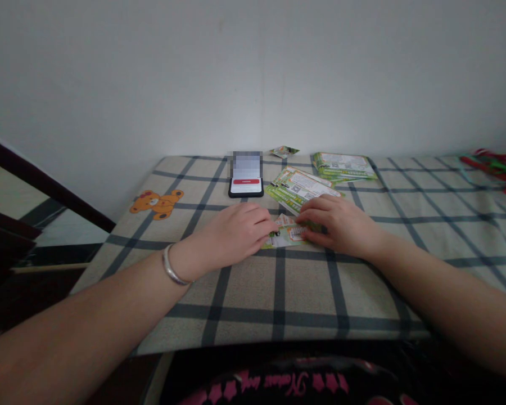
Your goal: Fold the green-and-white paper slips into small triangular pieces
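Note:
A green and white printed leaflet, partly folded, lies on the checked tablecloth between my hands. My left hand, with a silver bangle on its wrist, has its fingers closed on the leaflet's left end. At the right end, the fingers of my right hand grip the paper; their tips partly cover it. Just beyond my right hand is a fanned pile of similar leaflets. Behind that pile sits a second stack of leaflets. A small folded paper piece rests near the wall.
A phone with a lit screen lies left of the leaflets. Farther left is a teddy bear picture on the cloth. Red and green strands lie at the far right. The table meets a white wall.

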The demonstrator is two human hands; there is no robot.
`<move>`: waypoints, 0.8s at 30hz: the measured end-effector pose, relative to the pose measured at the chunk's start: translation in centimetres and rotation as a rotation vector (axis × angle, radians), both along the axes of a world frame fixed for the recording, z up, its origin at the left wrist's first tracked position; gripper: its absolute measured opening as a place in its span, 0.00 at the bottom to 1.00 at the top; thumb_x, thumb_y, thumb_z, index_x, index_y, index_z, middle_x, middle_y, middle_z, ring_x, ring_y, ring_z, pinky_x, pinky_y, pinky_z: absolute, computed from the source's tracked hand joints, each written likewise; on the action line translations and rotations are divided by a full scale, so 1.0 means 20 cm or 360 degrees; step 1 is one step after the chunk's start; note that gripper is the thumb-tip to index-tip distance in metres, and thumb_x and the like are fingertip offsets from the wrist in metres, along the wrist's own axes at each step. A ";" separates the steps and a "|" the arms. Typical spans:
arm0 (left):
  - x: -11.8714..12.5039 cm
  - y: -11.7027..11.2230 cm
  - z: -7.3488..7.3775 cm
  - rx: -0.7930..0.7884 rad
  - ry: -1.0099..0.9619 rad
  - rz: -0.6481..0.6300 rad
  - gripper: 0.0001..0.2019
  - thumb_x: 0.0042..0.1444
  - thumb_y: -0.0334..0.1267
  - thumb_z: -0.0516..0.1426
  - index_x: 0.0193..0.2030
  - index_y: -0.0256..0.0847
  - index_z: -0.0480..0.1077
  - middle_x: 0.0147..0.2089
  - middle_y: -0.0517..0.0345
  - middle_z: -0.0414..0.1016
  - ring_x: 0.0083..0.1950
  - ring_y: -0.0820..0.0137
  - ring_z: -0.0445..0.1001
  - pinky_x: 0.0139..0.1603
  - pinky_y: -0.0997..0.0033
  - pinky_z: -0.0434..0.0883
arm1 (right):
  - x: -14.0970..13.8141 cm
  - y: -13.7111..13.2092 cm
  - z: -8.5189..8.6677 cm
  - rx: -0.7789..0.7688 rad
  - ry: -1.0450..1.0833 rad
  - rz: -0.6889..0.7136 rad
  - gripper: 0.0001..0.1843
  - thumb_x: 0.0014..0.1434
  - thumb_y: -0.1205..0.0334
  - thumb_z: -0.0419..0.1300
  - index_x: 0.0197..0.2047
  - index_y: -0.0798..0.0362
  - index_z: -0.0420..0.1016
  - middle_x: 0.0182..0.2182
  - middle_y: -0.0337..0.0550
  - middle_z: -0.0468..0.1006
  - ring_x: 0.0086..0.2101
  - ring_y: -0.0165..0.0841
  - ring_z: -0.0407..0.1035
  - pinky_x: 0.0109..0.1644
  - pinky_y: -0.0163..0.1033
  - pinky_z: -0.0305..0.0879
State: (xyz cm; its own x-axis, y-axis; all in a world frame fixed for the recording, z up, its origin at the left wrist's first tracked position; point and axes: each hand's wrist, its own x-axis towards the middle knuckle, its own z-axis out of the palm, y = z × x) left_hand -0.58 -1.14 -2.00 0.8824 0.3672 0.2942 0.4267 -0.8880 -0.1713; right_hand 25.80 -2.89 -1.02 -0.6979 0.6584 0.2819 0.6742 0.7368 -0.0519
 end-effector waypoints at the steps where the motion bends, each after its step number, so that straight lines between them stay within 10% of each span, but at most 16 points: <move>1: 0.00 0.00 0.00 0.0000 -0.0001 0.0007 0.10 0.62 0.34 0.54 0.47 0.37 0.72 0.43 0.51 0.73 0.46 0.62 0.70 0.49 0.59 0.70 | 0.00 0.01 -0.01 -0.0017 0.0030 0.0002 0.13 0.63 0.55 0.59 0.46 0.54 0.77 0.43 0.49 0.77 0.44 0.41 0.70 0.49 0.45 0.65; 24: -0.02 0.03 -0.02 -0.0515 -0.0206 0.0141 0.24 0.57 0.45 0.60 0.57 0.37 0.66 0.66 0.43 0.62 0.67 0.56 0.59 0.67 0.50 0.59 | -0.03 0.01 -0.03 0.0045 0.0116 0.0236 0.12 0.62 0.61 0.59 0.46 0.53 0.80 0.44 0.48 0.80 0.44 0.39 0.69 0.49 0.47 0.66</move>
State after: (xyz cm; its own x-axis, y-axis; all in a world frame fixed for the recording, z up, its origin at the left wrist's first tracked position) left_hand -0.93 -0.58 -2.43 0.8061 0.5329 0.2574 0.5040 -0.8461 0.1735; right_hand 25.11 -2.69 -1.61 -0.7640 0.5407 0.3522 0.5530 0.8298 -0.0744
